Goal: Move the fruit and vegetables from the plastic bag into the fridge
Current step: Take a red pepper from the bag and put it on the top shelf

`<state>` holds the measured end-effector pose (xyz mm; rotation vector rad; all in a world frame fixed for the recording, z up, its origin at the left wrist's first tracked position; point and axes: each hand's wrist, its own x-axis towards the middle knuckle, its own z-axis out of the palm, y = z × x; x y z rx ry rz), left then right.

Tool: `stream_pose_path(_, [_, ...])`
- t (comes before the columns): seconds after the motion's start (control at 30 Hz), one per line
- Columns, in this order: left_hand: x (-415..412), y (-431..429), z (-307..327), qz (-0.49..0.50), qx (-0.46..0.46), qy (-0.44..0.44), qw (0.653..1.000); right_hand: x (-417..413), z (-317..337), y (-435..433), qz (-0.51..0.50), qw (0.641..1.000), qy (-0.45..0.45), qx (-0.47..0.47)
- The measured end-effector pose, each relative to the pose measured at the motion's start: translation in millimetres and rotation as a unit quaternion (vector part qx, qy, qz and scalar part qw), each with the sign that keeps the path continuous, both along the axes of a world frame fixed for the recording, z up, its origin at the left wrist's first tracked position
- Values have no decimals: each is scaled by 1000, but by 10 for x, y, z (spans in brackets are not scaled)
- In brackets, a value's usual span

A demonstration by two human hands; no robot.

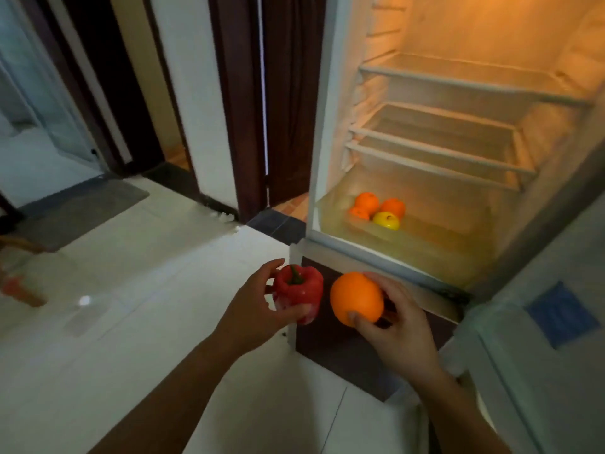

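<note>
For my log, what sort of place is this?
Probably a home, near the kitchen: an open fridge with fruit inside, a tiled floor, and a dark wooden door frame beside it.

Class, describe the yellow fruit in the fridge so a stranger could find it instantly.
Look inside the open fridge, at the bottom, below the shelves. Among four fruits clustered there, the yellow fruit lies frontmost; its neighbours are all oranges.
</note>
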<state>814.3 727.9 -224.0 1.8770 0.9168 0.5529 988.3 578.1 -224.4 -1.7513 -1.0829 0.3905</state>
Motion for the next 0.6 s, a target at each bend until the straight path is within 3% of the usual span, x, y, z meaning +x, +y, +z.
stream_pose_path(0.17, [855,371,-19,-86,-8,-28,996,563,22,56,-128,992,-9,21])
stream_pose_path(0.33, [1528,927,-75,-93,27,-28,995,1225,-63,418,-211,976,-42,31])
stream_pose_path(0.47, [2059,1453,-18,-66,30,-31,997,1770,-95,837,-236,971,3,37])
stream_pose_path(0.6, [2598,1816,-19,-78,45,-34,995,2275,-131,1175,-228,973,-24,26])
